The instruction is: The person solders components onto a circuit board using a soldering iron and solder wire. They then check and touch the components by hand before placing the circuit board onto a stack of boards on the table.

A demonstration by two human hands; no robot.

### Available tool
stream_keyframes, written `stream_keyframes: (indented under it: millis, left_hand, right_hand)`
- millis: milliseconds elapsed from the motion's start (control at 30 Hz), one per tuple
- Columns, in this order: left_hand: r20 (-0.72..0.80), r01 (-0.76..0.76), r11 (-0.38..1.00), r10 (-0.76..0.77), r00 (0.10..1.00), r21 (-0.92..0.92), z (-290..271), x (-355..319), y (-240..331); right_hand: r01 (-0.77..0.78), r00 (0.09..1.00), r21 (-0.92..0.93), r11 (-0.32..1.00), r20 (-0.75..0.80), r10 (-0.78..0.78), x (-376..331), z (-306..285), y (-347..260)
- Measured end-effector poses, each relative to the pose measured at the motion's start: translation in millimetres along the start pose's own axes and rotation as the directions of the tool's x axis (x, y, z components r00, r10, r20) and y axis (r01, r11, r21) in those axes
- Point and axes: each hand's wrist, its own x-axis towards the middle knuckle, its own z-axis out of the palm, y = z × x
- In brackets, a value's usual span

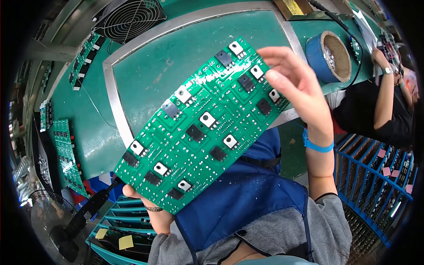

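A long green circuit board is held tilted in front of me, its right end higher in the picture. Black and white flat components with metal legs sit in pairs on its face, among many shiny solder points. My left hand supports the lower left corner; only part of it shows, the fingers hidden behind the board. At the upper right end my right hand grips the short edge, the thumb overlapping the board's face and the fingers at the corner. A blue band circles the right wrist.
A metal frame lies on the green table. Around it are a black fan, a blue round tub and more circuit boards. Racks of boards stand at lower right; another person works at right.
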Motion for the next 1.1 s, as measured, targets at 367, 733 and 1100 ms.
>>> stream_keyframes:
  millis: [367,733,1100]
  left_hand:
    - [-0.216,-0.035,0.998,0.044,0.975,0.046,13,-16,-3]
    - [-0.435,-0.064,0.998,0.049,0.899,-0.02,47,-9,-15]
    - [-0.439,-0.101,0.99,0.05,0.897,-0.093,38,-14,-12]
  right_hand:
    - [0.311,0.883,-0.72,0.62,-0.022,-0.469,-9,26,29]
    - [0.299,0.898,-0.601,0.741,-0.085,-0.431,-2,45,40]
    - [0.242,0.947,-0.445,0.862,-0.087,-0.31,2,42,41]
